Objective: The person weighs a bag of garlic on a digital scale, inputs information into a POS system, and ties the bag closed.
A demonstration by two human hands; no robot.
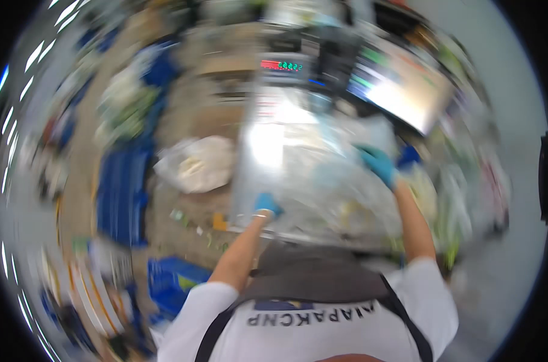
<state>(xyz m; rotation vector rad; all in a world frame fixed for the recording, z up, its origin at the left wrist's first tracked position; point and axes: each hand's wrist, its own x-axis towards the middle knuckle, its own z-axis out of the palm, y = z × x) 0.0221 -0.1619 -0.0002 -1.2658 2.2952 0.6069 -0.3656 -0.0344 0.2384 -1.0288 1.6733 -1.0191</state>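
Motion blur softens the whole view. A crumpled sheet or bag of clear plastic (322, 181) spreads over a shiny metal work surface (242, 202) in front of me. My left hand (268, 205), in a blue glove, is low at the plastic's near left side; its fingers are too smeared to read. At the plastic's far right side is my right hand (379, 165), in a teal glove, its fingers stretched out to the left over the plastic. Something pale yellow (355, 214) shows faintly through the plastic near the front edge; its kind is unclear.
Behind the surface are a lit digital display (282, 65) and a tilted bright screen (400, 84). To the left, a white plastic bag (204, 164) lies on the floor beside a blue crate (123, 196). Another blue crate (174, 280) sits nearer. Bagged greens (455, 202) crowd the right.
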